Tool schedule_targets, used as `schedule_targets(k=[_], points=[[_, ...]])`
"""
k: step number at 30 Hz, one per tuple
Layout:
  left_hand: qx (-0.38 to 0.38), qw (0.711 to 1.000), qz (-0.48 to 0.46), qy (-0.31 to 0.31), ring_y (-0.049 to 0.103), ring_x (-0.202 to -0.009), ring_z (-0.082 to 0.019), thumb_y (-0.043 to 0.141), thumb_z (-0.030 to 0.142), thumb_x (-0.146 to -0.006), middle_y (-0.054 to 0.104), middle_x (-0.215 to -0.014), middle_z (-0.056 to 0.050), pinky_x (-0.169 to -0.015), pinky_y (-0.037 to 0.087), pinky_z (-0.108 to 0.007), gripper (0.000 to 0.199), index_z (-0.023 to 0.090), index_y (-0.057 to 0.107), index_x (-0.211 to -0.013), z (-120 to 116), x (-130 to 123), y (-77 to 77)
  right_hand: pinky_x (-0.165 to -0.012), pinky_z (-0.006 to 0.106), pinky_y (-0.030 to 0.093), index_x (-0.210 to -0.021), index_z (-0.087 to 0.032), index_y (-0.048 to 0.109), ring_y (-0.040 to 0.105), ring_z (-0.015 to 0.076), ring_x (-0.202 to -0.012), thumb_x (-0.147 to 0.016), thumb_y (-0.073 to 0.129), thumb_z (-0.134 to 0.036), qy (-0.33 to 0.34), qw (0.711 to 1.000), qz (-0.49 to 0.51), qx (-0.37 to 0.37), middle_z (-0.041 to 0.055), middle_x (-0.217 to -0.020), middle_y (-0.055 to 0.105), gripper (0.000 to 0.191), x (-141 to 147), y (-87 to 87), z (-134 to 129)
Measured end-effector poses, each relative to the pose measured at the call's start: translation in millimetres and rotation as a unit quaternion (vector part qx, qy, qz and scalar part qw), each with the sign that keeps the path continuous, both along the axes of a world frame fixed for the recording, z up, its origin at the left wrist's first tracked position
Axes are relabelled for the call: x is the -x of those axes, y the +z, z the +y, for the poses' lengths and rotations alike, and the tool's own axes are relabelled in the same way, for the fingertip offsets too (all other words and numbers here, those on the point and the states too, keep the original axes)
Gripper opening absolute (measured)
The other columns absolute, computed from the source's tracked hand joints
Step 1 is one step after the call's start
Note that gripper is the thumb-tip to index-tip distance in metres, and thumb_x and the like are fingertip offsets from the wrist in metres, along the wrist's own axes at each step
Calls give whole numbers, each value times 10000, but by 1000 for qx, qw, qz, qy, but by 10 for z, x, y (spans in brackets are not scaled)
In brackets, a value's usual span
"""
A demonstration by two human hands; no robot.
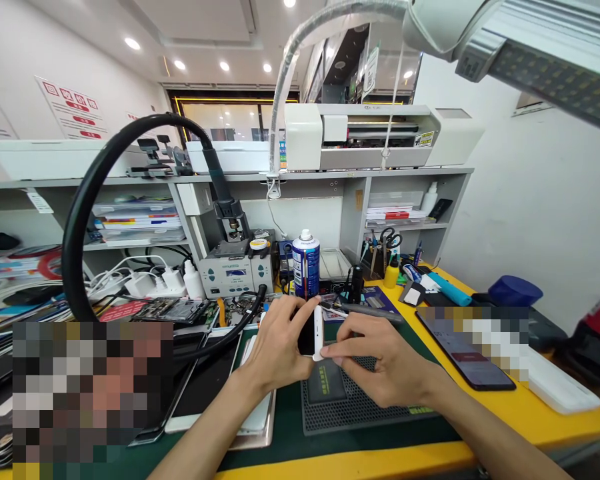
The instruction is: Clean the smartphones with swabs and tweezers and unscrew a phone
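My left hand (275,343) grips a white smartphone (317,332), held upright on its edge above a dark work mat (350,400). My right hand (380,360) touches the phone's lower right edge with thumb and fingers pinched, and seems to hold a thin tool whose tip I cannot make out. Both hands meet at the middle of the bench, over a small dark card (325,381) lying on the mat.
A blue spray can (305,263), a soldering station (235,270) and a black hose (87,200) stand behind the hands. Flat phones and screens (215,380) lie to the left, a dark phone (467,350) to the right on the yellow table (480,400). A lamp (530,47) hangs overhead.
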State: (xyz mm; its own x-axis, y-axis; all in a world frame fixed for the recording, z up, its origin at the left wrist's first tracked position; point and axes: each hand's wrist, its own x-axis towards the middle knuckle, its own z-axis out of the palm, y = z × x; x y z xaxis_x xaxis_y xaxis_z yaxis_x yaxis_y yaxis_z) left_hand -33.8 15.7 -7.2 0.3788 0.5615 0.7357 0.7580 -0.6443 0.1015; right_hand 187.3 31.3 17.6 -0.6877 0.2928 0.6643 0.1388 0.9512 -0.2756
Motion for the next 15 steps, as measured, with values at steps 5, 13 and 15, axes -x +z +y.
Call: schedule_targets(k=[5, 13, 15], points=[[10, 1000, -9, -2, 518, -940, -282, 615, 202, -716, 542, -1071, -135, -771, 442, -419, 702, 159, 427, -1391, -12, -3, 9, -634, 290, 426, -1071, -231, 731, 539, 159, -710, -847, 592, -88, 8, 1000, 8, 5, 47, -815, 615, 300, 10, 8, 4], [14, 999, -28, -19, 521, -962, -275, 593, 140, -708, 542, -1080, -125, -803, 445, -423, 708, 177, 430, -1396, -33, -26, -21, -611, 286, 426, -1078, -230, 728, 541, 156, -701, -855, 587, -78, -13, 999, 43, -23, 52, -822, 622, 305, 15, 26, 38], [12, 999, -27, -22, 526, -962, -276, 586, 127, -694, 545, -1085, -126, -802, 450, -425, 722, 180, 428, -1396, -34, -29, -25, -615, 286, 437, -1075, -226, 728, 546, 158, -708, -862, 580, -84, -25, 998, 48, -29, 52, -815, 626, 296, 14, 28, 44]])
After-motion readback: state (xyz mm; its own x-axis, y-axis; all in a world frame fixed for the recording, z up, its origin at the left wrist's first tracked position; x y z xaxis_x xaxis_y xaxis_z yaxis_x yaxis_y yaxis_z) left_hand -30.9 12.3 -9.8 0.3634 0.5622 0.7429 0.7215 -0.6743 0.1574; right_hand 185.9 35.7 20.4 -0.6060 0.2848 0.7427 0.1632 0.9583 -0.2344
